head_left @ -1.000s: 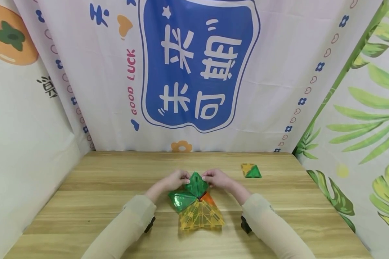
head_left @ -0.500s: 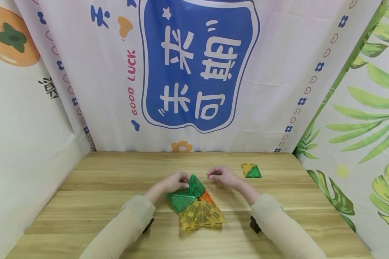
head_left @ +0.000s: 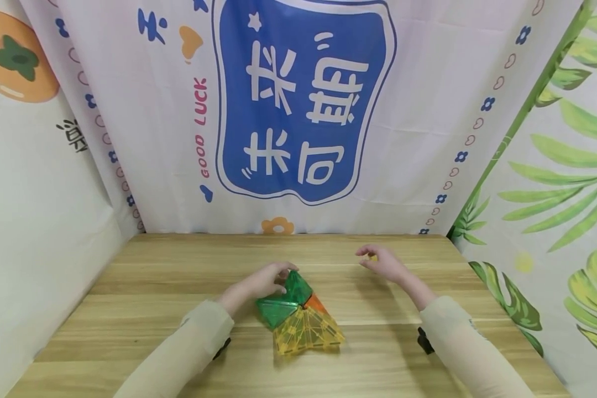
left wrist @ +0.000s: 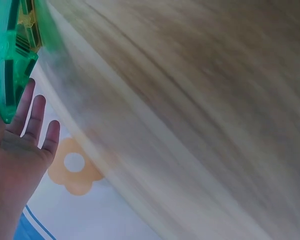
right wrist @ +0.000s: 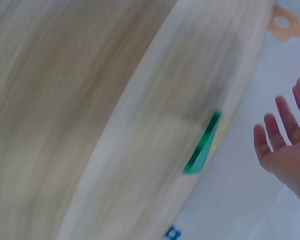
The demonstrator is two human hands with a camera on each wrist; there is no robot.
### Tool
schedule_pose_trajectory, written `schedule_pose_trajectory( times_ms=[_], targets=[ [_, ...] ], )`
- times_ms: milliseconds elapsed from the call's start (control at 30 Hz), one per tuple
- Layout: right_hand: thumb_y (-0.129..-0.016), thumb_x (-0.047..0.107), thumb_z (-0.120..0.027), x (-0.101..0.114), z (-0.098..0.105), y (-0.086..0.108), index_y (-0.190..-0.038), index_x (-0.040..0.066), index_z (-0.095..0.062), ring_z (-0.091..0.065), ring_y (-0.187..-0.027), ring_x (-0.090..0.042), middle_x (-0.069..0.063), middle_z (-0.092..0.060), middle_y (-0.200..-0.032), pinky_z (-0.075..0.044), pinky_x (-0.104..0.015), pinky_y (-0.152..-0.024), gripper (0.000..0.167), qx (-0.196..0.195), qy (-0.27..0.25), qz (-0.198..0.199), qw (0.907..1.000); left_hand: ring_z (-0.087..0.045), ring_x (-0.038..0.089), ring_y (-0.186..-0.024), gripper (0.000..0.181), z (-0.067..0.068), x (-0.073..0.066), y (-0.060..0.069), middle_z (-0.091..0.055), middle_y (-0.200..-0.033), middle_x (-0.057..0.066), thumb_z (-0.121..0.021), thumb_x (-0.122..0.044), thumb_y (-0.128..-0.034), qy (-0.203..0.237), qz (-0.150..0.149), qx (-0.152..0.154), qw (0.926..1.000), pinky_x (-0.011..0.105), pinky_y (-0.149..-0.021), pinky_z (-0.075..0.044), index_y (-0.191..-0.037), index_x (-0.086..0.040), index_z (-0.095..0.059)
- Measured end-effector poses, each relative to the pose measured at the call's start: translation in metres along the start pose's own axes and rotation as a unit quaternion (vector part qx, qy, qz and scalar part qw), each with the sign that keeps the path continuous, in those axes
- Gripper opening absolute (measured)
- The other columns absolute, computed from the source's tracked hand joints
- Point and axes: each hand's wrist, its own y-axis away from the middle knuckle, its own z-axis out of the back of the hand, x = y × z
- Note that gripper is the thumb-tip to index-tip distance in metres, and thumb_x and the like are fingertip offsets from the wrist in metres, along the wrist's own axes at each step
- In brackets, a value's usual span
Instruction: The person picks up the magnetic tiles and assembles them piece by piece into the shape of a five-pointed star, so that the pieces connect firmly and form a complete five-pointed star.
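Observation:
A build of translucent magnetic tiles stands on the table, with a yellow tile section [head_left: 308, 333] in front, an orange tile [head_left: 317, 305] at the right and green tiles [head_left: 297, 287] at the back and left. My left hand [head_left: 263, 281] holds the rear green tile near its tip between thumb and fingers; in the left wrist view, several fingers extend loosely past the green piece [left wrist: 10, 70]. My right hand [head_left: 385, 264] hovers over the table's back right with relaxed fingers and nothing in them. A loose green triangle tile [right wrist: 202, 147] lies under it, mostly hidden in the head view.
A sliver of a yellow tile [head_left: 373, 258] shows behind the right hand's fingers. The wooden table [head_left: 154, 309] ends at a printed cloth backdrop [head_left: 169, 204], and more cloth hangs along both sides.
My right hand has let go of the green part of the build and moved right, above the loose tiles. The left hand stays at the build, whose green peak has tilted slightly left.

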Motion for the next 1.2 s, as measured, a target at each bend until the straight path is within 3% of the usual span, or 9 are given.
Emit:
schedule_pose_trajectory(
  times_ms=[200,400,633,833,1033,1200],
  targets=[
    [-0.088,0.012,-0.065,-0.026,0.008,0.007,-0.129,-0.001,-0.051,-0.037,-0.126,-0.046,-0.026,-0.045,-0.135,-0.031,-0.061,-0.103,0.044,-0.019,0.052,-0.018,0.9983,-0.056,0.033,-0.113,0.056,0.002,0.004,0.011,-0.060,-0.114,0.013,-0.073,-0.003,-0.0790,-0.019,0.011,-0.022,0.9995,0.044,-0.094,-0.048,-0.130,-0.007,-0.052],
    [-0.084,0.026,-0.071,-0.045,0.009,0.014,-0.139,-0.003,-0.039,-0.028,-0.130,-0.051,-0.030,-0.033,-0.142,-0.025,-0.065,-0.104,0.070,-0.030,0.073,-0.094,0.9925,-0.056,0.028,-0.105,0.052,0.005,0.005,0.024,-0.063,-0.109,0.007,-0.078,-0.017,-0.0761,-0.078,0.012,-0.054,0.9954,0.050,-0.096,-0.041,-0.123,-0.010,-0.057],
    [-0.078,0.044,-0.074,-0.065,0.005,0.015,-0.147,-0.002,-0.024,-0.023,-0.131,-0.052,-0.032,-0.024,-0.147,-0.023,-0.065,-0.105,0.096,-0.001,0.086,-0.139,0.9865,-0.054,0.024,-0.097,0.050,0.004,0.003,0.034,-0.063,-0.099,0.000,-0.082,-0.024,-0.0702,-0.097,0.014,-0.081,0.9918,0.049,-0.090,-0.036,-0.114,-0.012,-0.060],
    [-0.078,0.047,-0.073,-0.070,0.005,0.013,-0.147,-0.003,-0.022,-0.023,-0.130,-0.054,-0.034,-0.025,-0.146,-0.024,-0.066,-0.104,0.099,0.016,0.094,-0.147,0.9845,-0.058,0.019,-0.094,0.046,0.001,0.005,0.043,-0.063,-0.096,-0.005,-0.084,-0.031,-0.0667,-0.106,0.015,-0.090,0.9902,0.044,-0.088,-0.041,-0.103,-0.016,-0.060],
    [-0.077,0.047,-0.074,-0.071,0.004,0.010,-0.146,-0.002,-0.024,-0.025,-0.129,-0.053,-0.033,-0.026,-0.145,-0.026,-0.066,-0.103,0.098,0.011,0.094,-0.153,0.9837,-0.057,0.019,-0.095,0.043,0.000,0.005,0.053,-0.063,-0.095,-0.006,-0.083,-0.039,-0.0660,-0.105,0.015,-0.084,0.9907,0.047,-0.092,-0.041,-0.095,-0.018,-0.058],
    [-0.077,0.044,-0.074,-0.069,0.002,0.007,-0.144,-0.002,-0.028,-0.032,-0.125,-0.051,-0.034,-0.031,-0.140,-0.030,-0.064,-0.101,0.093,0.005,0.091,-0.147,0.9850,-0.052,0.010,-0.084,0.040,0.000,0.004,0.057,-0.059,-0.085,-0.012,-0.081,-0.045,-0.0669,-0.119,0.016,-0.084,0.9892,0.045,-0.091,-0.039,-0.087,-0.020,-0.058]
  ],
)
